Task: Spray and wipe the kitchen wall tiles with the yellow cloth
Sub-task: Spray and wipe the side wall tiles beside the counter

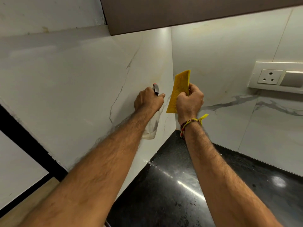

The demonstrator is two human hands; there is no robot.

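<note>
We are looking into a kitchen corner where two walls of pale, grey-veined wall tiles (73, 76) meet above a glossy black countertop (172, 185). A dark cabinet underside (164, 12) hangs across the top, cut off by the upper edge, so we cannot see its front. On the right-hand wall sits a white socket plate (277, 76); its right part runs out of view.

Our left hand (148, 100) is raised near the corner and curls around the neck of a spray bottle (151, 126). The hand hides most of the trigger head: only a grey nozzle piece with a touch of red shows above the knuckles, pointing toward the left wall. The clear body hangs below the wrist, so see-through that it nearly melts into the tile behind it, and we cannot tell how much liquid it holds.

Our right hand (189, 102) grips the yellow cloth (180, 89), folded into an upright strip, with fingers and thumb closed on its lower right edge. The cloth stands just beside the corner seam; we cannot make out whether it touches the tile. A braided thread bracelet (191, 122) circles the right wrist.

Both forearms leave the picture at the bottom edge. At far left, a black frame (24, 141) is partly cut off.
</note>
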